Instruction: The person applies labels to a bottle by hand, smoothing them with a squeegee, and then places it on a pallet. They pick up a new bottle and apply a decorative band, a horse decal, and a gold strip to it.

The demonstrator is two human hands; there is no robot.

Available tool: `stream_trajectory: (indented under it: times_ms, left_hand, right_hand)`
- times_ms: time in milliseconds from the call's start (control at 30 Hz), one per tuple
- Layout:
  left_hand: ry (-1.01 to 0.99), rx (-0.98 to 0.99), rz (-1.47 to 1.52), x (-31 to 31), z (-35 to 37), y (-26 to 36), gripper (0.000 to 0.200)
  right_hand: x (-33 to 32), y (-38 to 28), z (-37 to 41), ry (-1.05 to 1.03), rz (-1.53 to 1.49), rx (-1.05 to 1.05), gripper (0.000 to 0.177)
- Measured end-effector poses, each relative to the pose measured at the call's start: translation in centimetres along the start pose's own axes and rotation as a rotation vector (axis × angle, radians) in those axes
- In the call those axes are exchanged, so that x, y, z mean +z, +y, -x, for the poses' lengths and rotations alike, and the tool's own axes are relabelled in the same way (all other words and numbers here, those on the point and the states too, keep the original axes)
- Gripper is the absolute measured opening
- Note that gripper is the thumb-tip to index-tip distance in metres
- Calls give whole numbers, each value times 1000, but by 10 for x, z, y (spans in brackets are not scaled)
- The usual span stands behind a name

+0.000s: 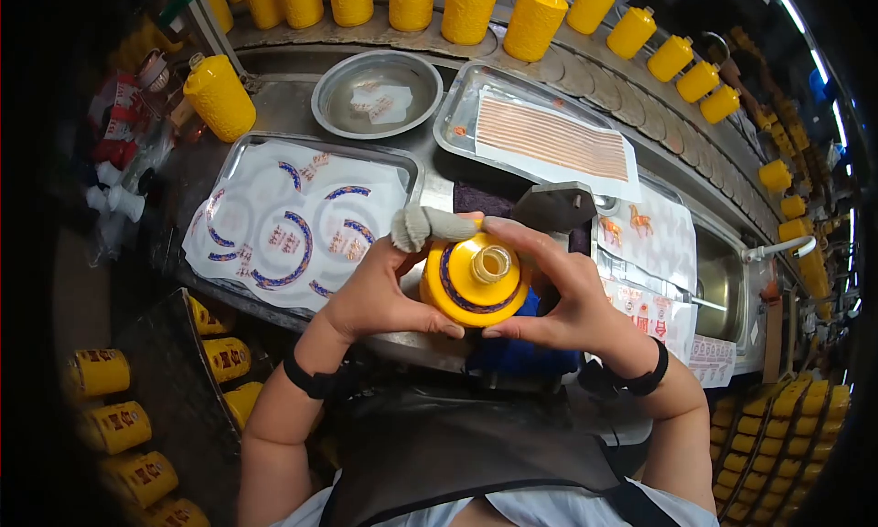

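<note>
Between my two hands is a yellow bottle, its open neck tilted up toward me. A blue patterned ring band runs around its shoulder. My left hand grips the bottle's left side, thumb at the lower edge and grey finger covers on some fingers. My right hand wraps the right side, with a cover on at least one fingertip. Left of the hands, a metal tray carries a white decal sheet with blue curved bands and red-gold characters. The bottle's base is hidden.
A round metal basin holds liquid and a paper piece. Behind, a second tray carries a striped sheet. Yellow bottles line a conveyor at the back. A sink with a faucet is at right; a lone bottle stands back left.
</note>
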State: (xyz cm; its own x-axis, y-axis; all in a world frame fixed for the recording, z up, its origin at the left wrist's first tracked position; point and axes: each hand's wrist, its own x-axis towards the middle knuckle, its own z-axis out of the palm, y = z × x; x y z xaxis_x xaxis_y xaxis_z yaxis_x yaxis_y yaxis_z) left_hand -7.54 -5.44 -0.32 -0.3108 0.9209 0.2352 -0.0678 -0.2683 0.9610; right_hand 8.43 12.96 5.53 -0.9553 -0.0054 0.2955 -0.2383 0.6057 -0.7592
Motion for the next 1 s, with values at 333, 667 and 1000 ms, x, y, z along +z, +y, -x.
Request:
stream_trajectory:
  times_ms: [333, 667, 1000]
  left_hand:
    - [266, 460, -706, 50, 36, -21, 58]
    - [363, 23, -496, 69, 35, -18, 93]
    - [384, -123, -258, 67, -6, 18, 81]
  right_hand:
    - [53, -11, 47, 406, 407, -129, 70]
    - [60, -32, 60, 333, 367, -193, 62]
    - [17, -13, 116, 345, 241, 27, 53]
